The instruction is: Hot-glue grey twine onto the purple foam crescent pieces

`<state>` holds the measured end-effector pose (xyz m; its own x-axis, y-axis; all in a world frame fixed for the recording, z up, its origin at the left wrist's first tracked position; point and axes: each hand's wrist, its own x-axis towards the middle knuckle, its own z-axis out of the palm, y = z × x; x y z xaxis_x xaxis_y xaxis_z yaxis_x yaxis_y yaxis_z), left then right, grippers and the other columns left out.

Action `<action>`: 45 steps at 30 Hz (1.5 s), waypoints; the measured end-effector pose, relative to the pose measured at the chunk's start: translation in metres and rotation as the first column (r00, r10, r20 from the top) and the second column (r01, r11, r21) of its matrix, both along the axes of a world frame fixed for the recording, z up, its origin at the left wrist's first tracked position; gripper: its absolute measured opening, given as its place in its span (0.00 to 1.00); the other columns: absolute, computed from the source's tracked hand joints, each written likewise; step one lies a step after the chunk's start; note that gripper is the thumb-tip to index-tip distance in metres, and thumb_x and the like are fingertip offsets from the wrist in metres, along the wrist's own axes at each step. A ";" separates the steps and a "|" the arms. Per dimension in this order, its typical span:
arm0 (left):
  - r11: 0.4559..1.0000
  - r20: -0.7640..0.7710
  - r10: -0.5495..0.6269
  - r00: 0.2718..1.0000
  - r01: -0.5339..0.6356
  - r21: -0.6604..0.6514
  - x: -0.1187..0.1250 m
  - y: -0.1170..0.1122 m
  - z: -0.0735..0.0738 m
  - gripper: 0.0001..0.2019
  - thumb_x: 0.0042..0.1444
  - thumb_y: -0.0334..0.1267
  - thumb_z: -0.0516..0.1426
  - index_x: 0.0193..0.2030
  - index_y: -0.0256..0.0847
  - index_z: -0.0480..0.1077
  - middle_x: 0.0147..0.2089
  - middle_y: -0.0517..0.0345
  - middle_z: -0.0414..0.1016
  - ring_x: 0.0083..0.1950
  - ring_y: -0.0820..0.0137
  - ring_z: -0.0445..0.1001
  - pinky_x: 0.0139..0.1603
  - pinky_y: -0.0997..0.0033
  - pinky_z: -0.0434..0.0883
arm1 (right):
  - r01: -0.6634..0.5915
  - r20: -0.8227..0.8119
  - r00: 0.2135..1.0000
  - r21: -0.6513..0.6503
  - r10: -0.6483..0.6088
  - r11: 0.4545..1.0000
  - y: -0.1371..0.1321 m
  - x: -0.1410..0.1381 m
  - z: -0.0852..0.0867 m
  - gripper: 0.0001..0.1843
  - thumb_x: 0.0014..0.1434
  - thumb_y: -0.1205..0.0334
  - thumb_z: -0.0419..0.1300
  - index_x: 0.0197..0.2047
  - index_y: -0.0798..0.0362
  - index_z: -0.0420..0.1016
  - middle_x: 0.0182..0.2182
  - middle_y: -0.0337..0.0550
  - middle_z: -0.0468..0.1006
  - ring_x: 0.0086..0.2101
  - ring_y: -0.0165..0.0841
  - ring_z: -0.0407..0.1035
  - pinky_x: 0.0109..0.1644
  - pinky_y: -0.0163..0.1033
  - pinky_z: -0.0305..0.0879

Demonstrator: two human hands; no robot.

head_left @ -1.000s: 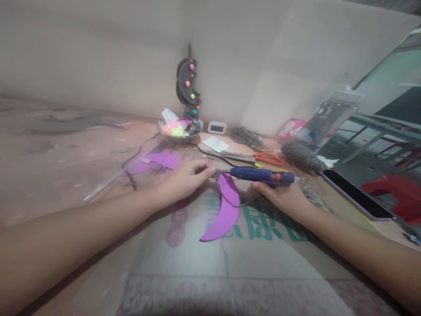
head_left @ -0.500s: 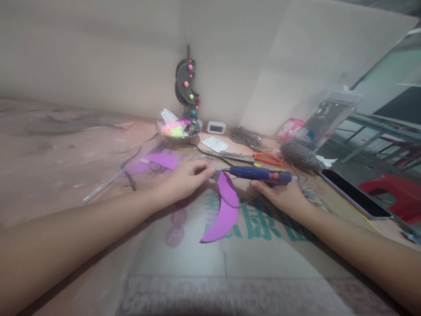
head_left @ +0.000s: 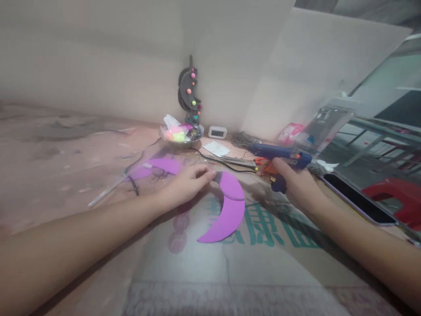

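My left hand (head_left: 195, 182) pinches the upper tip of a purple paper crescent (head_left: 232, 215), where a patch of grey yarn (head_left: 217, 177) is wrapped. A strand of that yarn runs across the crescent's face. My right hand (head_left: 296, 182) is closed round the handle of a blue glue gun (head_left: 271, 151), held up to the right of the crescent and apart from it. The gun's nozzle points left. Beneath both hands lies a printed cardboard sheet (head_left: 184, 272).
At the back stand a metal bowl (head_left: 180, 144) of coloured bits, a small white clock (head_left: 217, 132) and a grey crescent ornament (head_left: 188, 90) against the wall. A phone (head_left: 358, 199) lies at the right. More purple paper (head_left: 166, 165) and a glue stick (head_left: 105, 191) are at the left.
The glue gun has moved up and right, away from the crescent's tip, in my right hand. My left hand keeps its pinch, and the crescent now shows more of its face.
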<state>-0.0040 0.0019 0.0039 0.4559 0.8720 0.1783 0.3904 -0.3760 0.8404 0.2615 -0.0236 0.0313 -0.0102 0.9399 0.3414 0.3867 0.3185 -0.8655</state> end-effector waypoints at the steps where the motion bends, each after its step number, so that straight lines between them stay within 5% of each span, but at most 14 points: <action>1: 1.000 -0.003 0.003 1.000 -0.003 -0.003 0.000 0.000 0.000 0.18 0.61 0.51 0.50 0.28 0.38 0.64 0.24 0.63 0.63 0.24 0.75 0.60 0.24 0.75 0.56 | 0.012 0.005 1.000 0.003 -0.012 1.000 0.000 -0.002 0.004 0.18 0.58 0.44 0.56 0.32 0.50 0.75 0.31 0.43 0.79 0.30 0.34 0.70 0.30 0.37 0.66; 5: 1.000 -0.007 0.006 1.000 -0.006 -0.009 0.000 -0.001 0.000 0.19 0.60 0.52 0.50 0.27 0.39 0.63 0.23 0.63 0.62 0.23 0.75 0.59 0.23 0.75 0.56 | 0.121 0.162 0.980 0.001 -0.119 0.993 0.016 -0.009 0.025 0.16 0.55 0.47 0.60 0.36 0.52 0.78 0.35 0.45 0.81 0.35 0.37 0.74 0.32 0.36 0.68; 9: 1.000 0.000 0.000 1.000 0.000 -0.024 0.001 -0.002 0.000 0.18 0.60 0.52 0.50 0.29 0.39 0.65 0.24 0.63 0.63 0.24 0.74 0.61 0.24 0.75 0.56 | 0.144 0.376 0.913 0.068 -0.160 0.987 0.062 -0.013 0.035 0.20 0.50 0.49 0.65 0.39 0.55 0.77 0.35 0.46 0.81 0.37 0.39 0.73 0.39 0.40 0.69; 14: 0.999 -0.011 0.005 1.000 -0.006 -0.039 0.002 -0.004 0.004 0.18 0.60 0.51 0.50 0.28 0.39 0.65 0.23 0.63 0.63 0.25 0.73 0.61 0.25 0.74 0.57 | 0.212 0.480 0.858 -0.003 -0.184 0.977 0.111 -0.022 0.028 0.16 0.51 0.52 0.65 0.37 0.56 0.76 0.33 0.49 0.81 0.34 0.38 0.72 0.38 0.40 0.67; 19: 1.000 -0.014 0.006 1.000 -0.006 -0.021 0.001 -0.003 0.002 0.18 0.60 0.51 0.50 0.27 0.40 0.64 0.24 0.63 0.63 0.25 0.72 0.62 0.26 0.74 0.57 | 0.202 0.504 0.852 -0.065 -0.142 0.977 0.127 -0.036 0.013 0.13 0.53 0.54 0.63 0.32 0.56 0.75 0.21 0.44 0.76 0.23 0.32 0.68 0.28 0.36 0.64; 23: 1.000 0.002 0.007 1.000 -0.007 -0.021 0.001 -0.002 0.001 0.18 0.60 0.51 0.50 0.27 0.40 0.64 0.24 0.64 0.63 0.25 0.73 0.61 0.27 0.74 0.57 | 0.189 0.522 0.845 -0.092 -0.115 0.978 0.131 -0.033 0.006 0.15 0.55 0.52 0.61 0.34 0.57 0.76 0.23 0.45 0.78 0.23 0.31 0.68 0.28 0.36 0.64; 29: 0.999 0.020 0.008 1.000 -0.007 -0.033 0.002 -0.002 0.001 0.18 0.60 0.52 0.50 0.27 0.40 0.64 0.23 0.64 0.62 0.24 0.73 0.60 0.25 0.74 0.56 | 0.278 0.508 0.817 0.066 -0.272 0.958 0.102 -0.008 0.006 0.30 0.58 0.45 0.56 0.55 0.60 0.69 0.46 0.60 0.77 0.42 0.43 0.72 0.45 0.45 0.67; 33: 0.999 0.011 0.008 1.000 -0.008 -0.037 0.002 -0.003 0.001 0.19 0.60 0.53 0.49 0.27 0.40 0.65 0.24 0.64 0.64 0.24 0.73 0.61 0.25 0.74 0.56 | 0.146 0.449 0.863 0.218 -0.232 0.965 0.052 -0.009 0.007 0.24 0.60 0.48 0.55 0.51 0.57 0.72 0.47 0.54 0.77 0.44 0.40 0.71 0.48 0.46 0.67; 37: 0.999 0.004 0.015 1.000 -0.015 -0.037 0.001 -0.003 0.001 0.19 0.60 0.53 0.49 0.27 0.40 0.65 0.23 0.63 0.65 0.23 0.74 0.61 0.24 0.74 0.56 | -0.086 0.364 0.923 -0.134 0.129 0.987 -0.004 -0.028 0.015 0.20 0.60 0.51 0.56 0.49 0.53 0.74 0.43 0.49 0.79 0.27 0.30 0.71 0.30 0.38 0.70; 41: 0.999 0.009 0.018 1.000 -0.018 -0.039 0.001 -0.002 0.002 0.20 0.60 0.53 0.50 0.27 0.39 0.64 0.22 0.64 0.63 0.23 0.74 0.60 0.25 0.74 0.57 | -0.295 0.070 0.924 -0.496 0.376 0.817 -0.029 -0.035 0.013 0.32 0.58 0.55 0.58 0.65 0.49 0.57 0.48 0.52 0.77 0.17 0.25 0.68 0.18 0.35 0.67; 43: 0.999 0.019 0.011 1.000 -0.011 -0.042 0.001 -0.001 0.002 0.20 0.60 0.54 0.49 0.26 0.39 0.63 0.22 0.65 0.62 0.23 0.75 0.60 0.25 0.74 0.57 | -0.323 0.056 0.902 -0.570 0.428 0.756 -0.026 -0.031 0.010 0.34 0.58 0.55 0.58 0.66 0.50 0.55 0.36 0.45 0.80 0.17 0.28 0.69 0.18 0.35 0.67; 45: 0.999 0.021 0.005 1.000 -0.004 -0.044 0.000 0.000 0.001 0.20 0.60 0.54 0.49 0.26 0.40 0.62 0.21 0.65 0.61 0.22 0.75 0.59 0.24 0.74 0.56 | -0.304 0.125 0.878 -0.599 0.462 0.741 -0.020 -0.025 0.009 0.28 0.58 0.53 0.58 0.60 0.51 0.64 0.24 0.37 0.77 0.17 0.29 0.68 0.19 0.34 0.66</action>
<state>-0.0036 0.0016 0.0051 0.4481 0.8815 0.1489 0.3741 -0.3362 0.8643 0.2367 -0.0431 0.0399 -0.4211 0.8580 -0.2942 0.5622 -0.0077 -0.8270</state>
